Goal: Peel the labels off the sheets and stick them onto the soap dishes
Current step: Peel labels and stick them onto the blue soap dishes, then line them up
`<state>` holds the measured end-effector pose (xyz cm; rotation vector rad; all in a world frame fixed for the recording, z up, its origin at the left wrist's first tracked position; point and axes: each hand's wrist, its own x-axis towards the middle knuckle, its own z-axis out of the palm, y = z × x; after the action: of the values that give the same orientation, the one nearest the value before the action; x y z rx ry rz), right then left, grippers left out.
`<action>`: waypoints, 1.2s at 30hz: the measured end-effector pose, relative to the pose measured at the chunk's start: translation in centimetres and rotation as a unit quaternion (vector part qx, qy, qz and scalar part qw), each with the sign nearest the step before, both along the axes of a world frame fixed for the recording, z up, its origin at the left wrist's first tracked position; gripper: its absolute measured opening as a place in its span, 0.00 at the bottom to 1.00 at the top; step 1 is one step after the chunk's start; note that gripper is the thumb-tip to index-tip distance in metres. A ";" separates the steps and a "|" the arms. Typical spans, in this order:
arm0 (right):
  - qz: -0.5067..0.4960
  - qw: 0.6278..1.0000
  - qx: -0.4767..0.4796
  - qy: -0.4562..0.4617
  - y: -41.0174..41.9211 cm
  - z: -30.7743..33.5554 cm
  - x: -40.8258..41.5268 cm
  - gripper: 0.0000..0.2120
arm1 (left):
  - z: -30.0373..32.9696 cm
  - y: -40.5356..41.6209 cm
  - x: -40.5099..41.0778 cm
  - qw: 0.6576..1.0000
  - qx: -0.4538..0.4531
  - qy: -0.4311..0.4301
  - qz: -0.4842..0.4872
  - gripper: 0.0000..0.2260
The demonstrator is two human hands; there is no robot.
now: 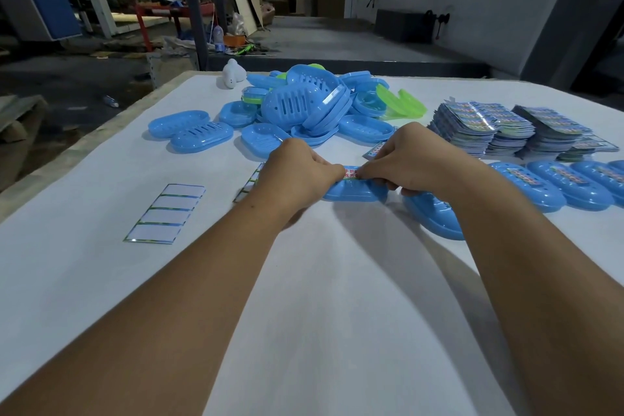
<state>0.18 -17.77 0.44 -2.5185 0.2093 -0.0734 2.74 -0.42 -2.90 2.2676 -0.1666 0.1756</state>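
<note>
While both hands meet at frame centre, the left hand [297,172] and right hand [408,162] curl their fingers round a blue soap dish [354,189], pressing a red-lettered label [351,173] onto it. Bare white table [304,314] spreads below. A spent sheet [165,213] lies left, dish pile [304,105] above, label stacks [506,128] upper right, labelled dishes [557,182] toward the right edge.

White table [101,280]: soap dishes [297,105], label sheets [499,125].
</note>
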 end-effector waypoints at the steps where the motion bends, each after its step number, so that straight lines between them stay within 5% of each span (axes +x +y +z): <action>1: -0.002 1.000 -0.005 -0.001 0.1 0.0 0.0 0.16 | 0.0 0.0 0.0 1.000 0.005 -0.003 0.001 0.12; 15: -0.026 0.976 -0.201 -0.080 1.9 -0.4 -0.2 0.18 | 0.5 -1.3 -0.8 0.982 0.164 -0.081 0.042 0.15; 36: -0.027 0.969 -0.241 -0.053 1.5 -0.4 -0.1 0.21 | -0.4 -1.0 -0.2 0.989 0.111 -0.088 0.035 0.14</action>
<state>0.12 -16.25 -0.01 -2.9808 0.2402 -0.3143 2.52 -1.40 -3.31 2.4799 -0.2093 0.4137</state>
